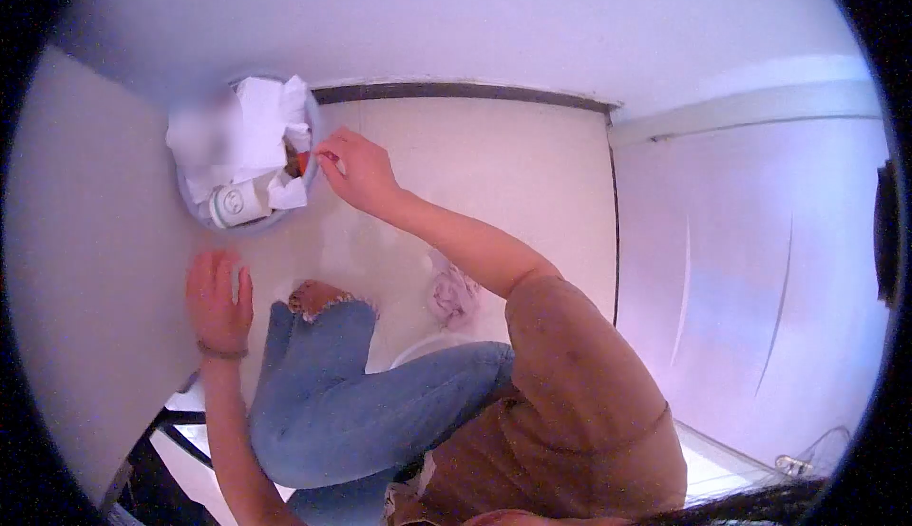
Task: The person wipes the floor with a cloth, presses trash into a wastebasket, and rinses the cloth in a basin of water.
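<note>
A round waste bin [181,205] stands on the floor at the upper left. It is full of crumpled white paper [258,127], with a white paper cup [241,203] bearing a round logo lying near its front. Something small and red [303,162] shows by the bin's right edge. Beside that edge is my right hand [359,172], thumb and fingers pinched together; what they hold, if anything, is too small to make out. My left hand [218,303], with a band on the wrist, is in front of the bin by the left-hand panel, fingers stretched out, holding nothing visible.
A crumpled pinkish cloth [454,296] lies on the pale floor [513,184] beyond my bent knee. Part of a white round rim [418,345] shows behind my leg. Walls rise behind and left of the bin, and a pale panel [731,241] stands at the right.
</note>
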Tool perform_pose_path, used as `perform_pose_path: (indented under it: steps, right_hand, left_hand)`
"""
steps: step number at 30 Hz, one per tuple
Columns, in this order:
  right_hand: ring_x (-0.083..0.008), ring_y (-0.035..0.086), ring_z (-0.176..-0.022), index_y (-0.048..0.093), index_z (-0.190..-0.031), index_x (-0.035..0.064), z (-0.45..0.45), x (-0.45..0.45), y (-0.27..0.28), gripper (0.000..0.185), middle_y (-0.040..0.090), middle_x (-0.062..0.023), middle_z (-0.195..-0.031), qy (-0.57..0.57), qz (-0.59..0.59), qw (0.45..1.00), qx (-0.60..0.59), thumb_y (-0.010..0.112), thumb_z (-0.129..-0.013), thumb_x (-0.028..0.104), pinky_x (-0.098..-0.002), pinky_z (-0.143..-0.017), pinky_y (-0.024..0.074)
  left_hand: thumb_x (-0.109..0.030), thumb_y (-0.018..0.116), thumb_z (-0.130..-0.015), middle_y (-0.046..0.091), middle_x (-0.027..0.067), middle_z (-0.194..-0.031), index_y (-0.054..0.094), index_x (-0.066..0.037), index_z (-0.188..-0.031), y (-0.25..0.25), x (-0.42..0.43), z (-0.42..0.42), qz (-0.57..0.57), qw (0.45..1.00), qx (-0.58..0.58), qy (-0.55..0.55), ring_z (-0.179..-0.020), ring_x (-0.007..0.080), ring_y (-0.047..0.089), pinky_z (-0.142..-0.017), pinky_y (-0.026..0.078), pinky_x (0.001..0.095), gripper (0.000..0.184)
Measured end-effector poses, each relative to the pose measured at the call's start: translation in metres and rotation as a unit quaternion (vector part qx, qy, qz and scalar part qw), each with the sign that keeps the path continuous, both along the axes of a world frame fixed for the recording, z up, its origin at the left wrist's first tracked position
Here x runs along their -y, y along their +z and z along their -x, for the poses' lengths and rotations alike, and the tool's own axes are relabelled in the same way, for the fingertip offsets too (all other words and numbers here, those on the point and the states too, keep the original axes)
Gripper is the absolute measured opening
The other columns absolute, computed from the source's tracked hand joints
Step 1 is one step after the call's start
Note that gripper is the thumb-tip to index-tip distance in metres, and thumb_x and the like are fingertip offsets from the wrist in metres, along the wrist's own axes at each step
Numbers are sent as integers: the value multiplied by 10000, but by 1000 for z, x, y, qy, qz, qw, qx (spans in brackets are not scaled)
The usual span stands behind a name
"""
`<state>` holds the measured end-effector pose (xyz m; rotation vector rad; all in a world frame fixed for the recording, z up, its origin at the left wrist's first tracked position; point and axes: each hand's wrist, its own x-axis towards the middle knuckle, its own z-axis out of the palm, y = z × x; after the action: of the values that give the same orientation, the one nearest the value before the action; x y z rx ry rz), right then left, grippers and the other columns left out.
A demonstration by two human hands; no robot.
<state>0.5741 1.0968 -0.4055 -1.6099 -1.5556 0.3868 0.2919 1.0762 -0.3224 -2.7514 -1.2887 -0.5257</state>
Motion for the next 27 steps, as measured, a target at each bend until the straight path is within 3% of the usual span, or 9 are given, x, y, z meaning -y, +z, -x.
perform_pose_path:
  steps: [2, 6, 8, 10, 14, 21, 27]
  right_hand:
    - [-268, 638, -787, 651, -879, 77, -22, 15, -22, 75, 629, -91, -891, -36, 33, 999, -4, 629, -818, 115, -353, -669, 503]
    - [-249, 649, -822, 669, -916, 85, -111, 65, -131, 128, 645, -94, -916, -122, 146, 980, 65, 649, -814, 159, -346, -709, 511]
    - [-265, 645, -870, 674, -954, 99, -156, 90, -177, 178, 642, -104, -975, -234, 206, 949, 47, 644, -819, 211, -365, -728, 520]
    - [-291, 635, -906, 671, -984, 122, -191, 100, -202, 204, 624, -118, -1024, -259, 233, 922, 169, 618, -833, 249, -398, -727, 528]
    - [-315, 629, -893, 660, -914, 124, -229, 73, -218, 159, 602, -138, -994, -264, 322, 884, 212, 580, -838, 239, -436, -707, 532]
    - [-293, 645, -834, 646, -835, 87, -240, 27, -242, 155, 621, -108, -909, -324, 308, 853, 270, 578, -806, 223, -433, -648, 532]
    - [-251, 656, -797, 645, -814, 88, -233, 17, -248, 122, 634, -73, -846, -236, 285, 827, 424, 570, -773, 174, -396, -634, 532]
  left_hand:
    - [-117, 642, -806, 584, 142, -1020, 601, -50, -974, -1, 2, -3, 33, 999, -30, -23, -974, 342, 547, -868, 442, 449, 186]
    - [-127, 641, -807, 586, 129, -993, 592, -55, -953, -8, -8, -14, 40, 994, -60, -87, -949, 336, 548, -847, 448, 440, 169]
    - [-148, 644, -808, 588, 130, -1001, 596, -61, -973, 21, -8, -44, 104, 988, -66, -91, -947, 336, 552, -846, 448, 438, 192]
    - [-181, 657, -802, 590, 133, -1015, 600, -67, -997, 52, -7, -74, 169, 978, -66, -98, -946, 336, 557, -842, 450, 438, 233]
    - [-241, 691, -773, 595, 141, -1032, 596, -71, -1054, 90, 8, -120, 233, 971, -22, -50, -947, 342, 568, -824, 458, 446, 342]
    - [-216, 713, -751, 602, 148, -1040, 575, -52, -1109, 60, -2, -103, 267, 961, -72, -19, -951, 354, 573, -801, 461, 446, 418]
    - [-220, 724, -741, 600, 155, -1059, 568, -45, -1130, 58, -16, -107, 282, 956, -74, -13, -961, 364, 570, -810, 459, 447, 455]
